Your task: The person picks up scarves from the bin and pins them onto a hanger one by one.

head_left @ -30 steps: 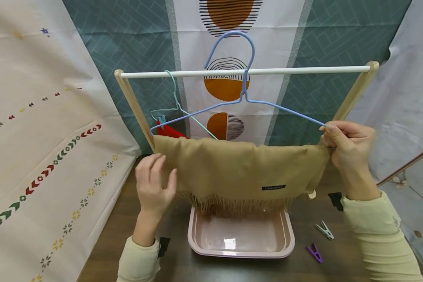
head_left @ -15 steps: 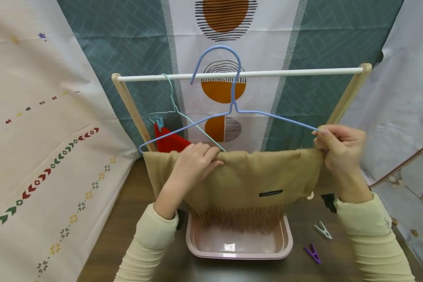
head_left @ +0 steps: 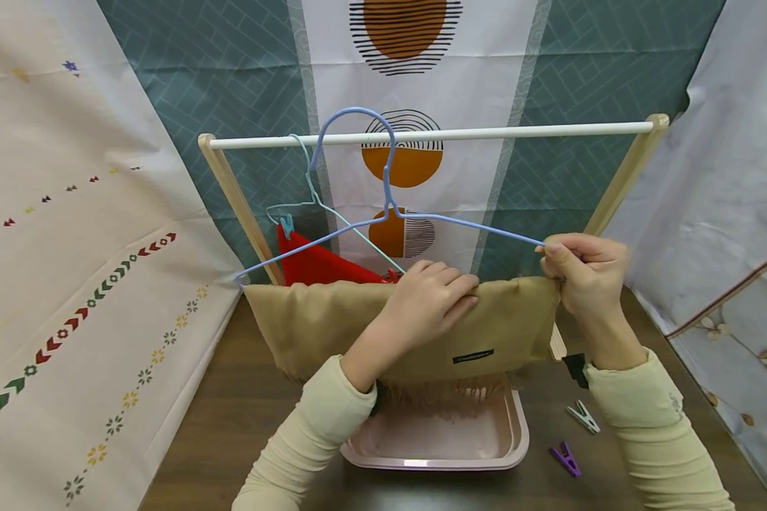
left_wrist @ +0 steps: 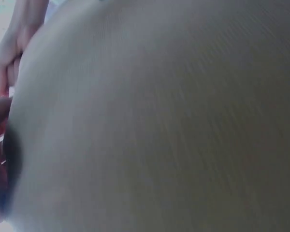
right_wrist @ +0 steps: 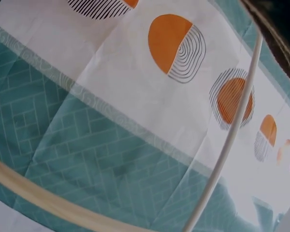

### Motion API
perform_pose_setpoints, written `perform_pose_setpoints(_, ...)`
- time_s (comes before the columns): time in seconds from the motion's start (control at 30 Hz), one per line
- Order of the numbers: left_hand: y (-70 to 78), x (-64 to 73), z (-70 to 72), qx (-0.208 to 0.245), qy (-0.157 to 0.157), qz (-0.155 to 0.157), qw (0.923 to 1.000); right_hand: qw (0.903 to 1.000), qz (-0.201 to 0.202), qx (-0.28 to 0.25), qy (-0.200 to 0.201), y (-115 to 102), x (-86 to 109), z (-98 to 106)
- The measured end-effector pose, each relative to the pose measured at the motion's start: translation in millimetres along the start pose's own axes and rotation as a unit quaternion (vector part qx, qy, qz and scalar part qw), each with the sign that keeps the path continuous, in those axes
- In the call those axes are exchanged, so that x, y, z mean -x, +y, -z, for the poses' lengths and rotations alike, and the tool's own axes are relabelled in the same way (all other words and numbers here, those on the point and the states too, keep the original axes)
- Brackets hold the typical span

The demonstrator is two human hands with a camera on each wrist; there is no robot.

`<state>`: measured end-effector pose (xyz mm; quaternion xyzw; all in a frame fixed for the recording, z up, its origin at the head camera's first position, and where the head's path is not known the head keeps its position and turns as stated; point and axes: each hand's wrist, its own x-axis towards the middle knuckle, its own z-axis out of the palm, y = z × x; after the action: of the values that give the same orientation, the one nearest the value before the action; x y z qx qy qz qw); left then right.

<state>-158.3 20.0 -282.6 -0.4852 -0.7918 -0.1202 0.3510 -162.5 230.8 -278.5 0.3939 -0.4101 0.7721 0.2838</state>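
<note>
A tan fringed scarf [head_left: 332, 326] with a small dark label is draped over the lower bar of a blue clothes hanger [head_left: 473, 223]. My right hand [head_left: 588, 273] grips the hanger's right end, by the scarf's upper corner. Around the scarf's top fold, right of the middle, curl the fingers of my left hand [head_left: 425, 305]; their tips are hidden behind the cloth. The hanger tilts down to the left, its hook overlapping the white rail [head_left: 518, 132] in the head view. Scarf cloth [left_wrist: 159, 121] fills most of the left wrist view.
A mint hanger [head_left: 309, 170] on the rail carries a red cloth [head_left: 307, 259], pinned by a teal clothespin [head_left: 286, 226]. Below the scarf stands a pink basin [head_left: 434, 464]. A pale clothespin [head_left: 583, 416] and a purple clothespin [head_left: 565, 459] lie on the table to its right.
My left hand has moved from the scarf's left side rightward along its top fold and taken hold there. Hanger and scarf have shifted left and lower, with my right hand keeping its grip.
</note>
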Motion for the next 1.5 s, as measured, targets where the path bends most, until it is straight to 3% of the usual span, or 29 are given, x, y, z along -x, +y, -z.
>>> perform_pose_setpoints(0.2, 13.1, -10.6, -13.1, -0.038, -0.012, 0.011, 0.9991, 0.9998, -0.007, 0.015, -0.012, 5.8, 3.5, -4.5)
perform_pose_setpoints(0.37, 14.2, -8.4, -11.1, -0.097, -0.077, 0.000, 0.9923, 0.9996, -0.015, 0.021, -0.010, 7.0, 5.8, -6.4)
perform_pose_setpoints(0.5, 15.9, -8.3, -9.2, -0.146, -0.133, -0.018, 0.9801, 0.9997, -0.017, 0.017, -0.003, 9.4, 7.6, -7.2)
perform_pose_setpoints(0.6, 17.4, -6.3, -9.5, -0.169, -0.134, -0.025, 0.9761, 0.9997, -0.019, 0.009, -0.010, 10.6, 9.1, -5.7)
perform_pose_setpoints(0.67, 17.2, -2.4, -9.4, -0.166, -0.095, -0.021, 0.9813, 0.9996, -0.022, 0.008, -0.017, 10.2, 10.2, -3.1)
perform_pose_setpoints(0.8, 9.5, 12.7, -0.4, -0.117, 0.036, -0.016, 0.9924, 0.9994, -0.029, 0.007, -0.019, 8.0, 12.3, 3.0)
perform_pose_setpoints(0.93, -4.7, 40.6, 18.8, -0.061, 0.147, -0.023, 0.9869, 0.9994, -0.035, 0.003, -0.002, 4.2, 14.2, 8.6)
perform_pose_setpoints(1.03, -16.6, 68.8, 32.7, -0.042, 0.235, -0.006, 0.9711, 0.9992, -0.033, -0.017, 0.012, 0.3, 14.7, 12.9)
perform_pose_setpoints(1.17, -33.4, 104.8, 50.8, -0.064, 0.369, 0.067, 0.9247, 0.9986, -0.032, -0.032, 0.024, -5.3, 14.0, 16.6)
perform_pose_setpoints(1.23, -42.8, 119.0, 60.7, -0.070, 0.391, 0.115, 0.9105, 0.9985, -0.035, -0.033, 0.027, -8.1, 13.6, 16.9)
perform_pose_setpoints(1.27, -47.7, 124.0, 65.9, -0.070, 0.385, 0.134, 0.9104, 0.9983, -0.036, -0.035, 0.027, -9.3, 13.3, 16.9)
perform_pose_setpoints(1.3, -52.9, 127.6, 71.2, -0.067, 0.362, 0.149, 0.9176, 0.9982, -0.037, -0.037, 0.029, -10.3, 13.0, 16.7)
perform_pose_setpoints(1.37, -62.5, 129.7, 80.6, -0.049, 0.292, 0.166, 0.9407, 0.9981, -0.037, -0.038, 0.030, -11.4, 12.7, 17.1)
perform_pose_setpoints(1.43, -72.1, 127.9, 87.0, -0.015, 0.222, 0.160, 0.9618, 0.9978, -0.036, -0.047, 0.029, -10.7, 13.2, 18.0)
perform_pose_setpoints(1.5, -80.6, 125.5, 89.4, 0.028, 0.173, 0.150, 0.9730, 0.9976, -0.036, -0.053, 0.027, -9.2, 14.1, 18.9)
